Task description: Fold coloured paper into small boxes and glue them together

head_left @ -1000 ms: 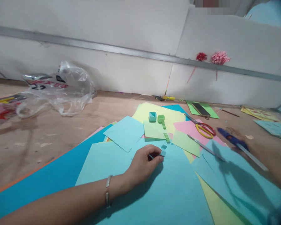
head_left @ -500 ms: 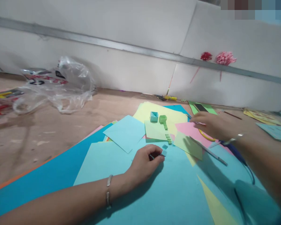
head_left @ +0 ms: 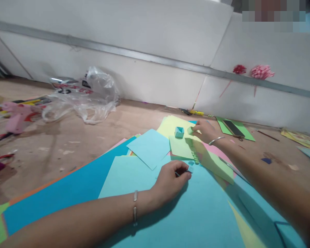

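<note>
My left hand [head_left: 171, 181] rests on the large light blue paper sheet [head_left: 196, 210], thumb and forefinger pinching a small folded light blue paper piece [head_left: 190, 169]. Another tiny blue bit [head_left: 191, 162] lies just beyond its fingertips. Farther off, my right hand [head_left: 205, 131] has its fingertips closed on a small green paper box [head_left: 190, 130]; its far side is partly hidden by the fingers. Left of that stands an open blue paper box [head_left: 179, 132]. A pleated green paper strip [head_left: 196, 157] lies between the two hands, beside a pale green square [head_left: 181, 147].
Stacked coloured paper [head_left: 67, 193] spreads under both arms. A clear plastic bag [head_left: 85, 98] and a pink glue gun [head_left: 17, 115] sit on the left. At the back right lie a phone [head_left: 233, 128] and a yellow-handled tool [head_left: 196, 113]. Paper flowers [head_left: 262, 71] hang on the wall rail.
My right hand has moved left, from beside the yellow-handled scissors to the green paper box, and taken hold of it. The left hand keeps its pinch. The view has turned left.
</note>
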Demonstrator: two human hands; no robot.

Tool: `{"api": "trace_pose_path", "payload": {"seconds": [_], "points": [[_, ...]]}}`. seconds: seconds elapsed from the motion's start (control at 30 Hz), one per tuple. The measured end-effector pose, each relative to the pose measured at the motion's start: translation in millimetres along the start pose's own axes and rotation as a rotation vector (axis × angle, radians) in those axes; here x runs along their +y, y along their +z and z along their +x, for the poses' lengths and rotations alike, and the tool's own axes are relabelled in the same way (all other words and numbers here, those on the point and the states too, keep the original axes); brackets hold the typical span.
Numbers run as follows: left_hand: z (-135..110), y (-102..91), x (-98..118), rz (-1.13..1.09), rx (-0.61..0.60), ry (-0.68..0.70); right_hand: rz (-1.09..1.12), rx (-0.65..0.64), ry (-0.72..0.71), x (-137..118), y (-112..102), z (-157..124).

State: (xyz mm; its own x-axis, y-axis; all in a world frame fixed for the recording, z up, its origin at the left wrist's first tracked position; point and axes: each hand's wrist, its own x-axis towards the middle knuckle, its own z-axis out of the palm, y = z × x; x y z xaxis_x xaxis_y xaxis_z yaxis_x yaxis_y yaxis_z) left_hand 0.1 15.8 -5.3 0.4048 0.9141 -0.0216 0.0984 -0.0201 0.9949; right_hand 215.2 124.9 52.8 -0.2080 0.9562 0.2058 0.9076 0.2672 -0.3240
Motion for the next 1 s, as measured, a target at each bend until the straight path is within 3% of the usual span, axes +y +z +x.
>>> {"api": "trace_pose_path", "payload": {"seconds": [0.17,0.23,0.3,0.4,0.57,0.67,1.0], "points": [[8,-5.4,0,0.010,0.073,0.074,0.376,0.136,0.042,-15,-2,-59],[11,-7.2,-1,0.038,0.098,0.098,0.882,0.180,0.160,-24,8,-86],[13,-7.9,-3,0.049,0.110,0.097,1.041,0.218,0.194,-32,18,-106],[13,-7.3,-4,0.058,0.111,0.093,0.828,0.288,0.026,-40,27,-122],[13,-7.0,-3,0.111,0.137,0.132,0.196,0.532,-0.323,-50,32,-128],[15,-7.5,-5,0.133,0.158,0.175,-0.029,0.563,-0.466,-55,36,-131],[12,-8.8,-3,0.226,0.155,0.300,0.048,0.488,-0.432,-56,42,-135]]}}
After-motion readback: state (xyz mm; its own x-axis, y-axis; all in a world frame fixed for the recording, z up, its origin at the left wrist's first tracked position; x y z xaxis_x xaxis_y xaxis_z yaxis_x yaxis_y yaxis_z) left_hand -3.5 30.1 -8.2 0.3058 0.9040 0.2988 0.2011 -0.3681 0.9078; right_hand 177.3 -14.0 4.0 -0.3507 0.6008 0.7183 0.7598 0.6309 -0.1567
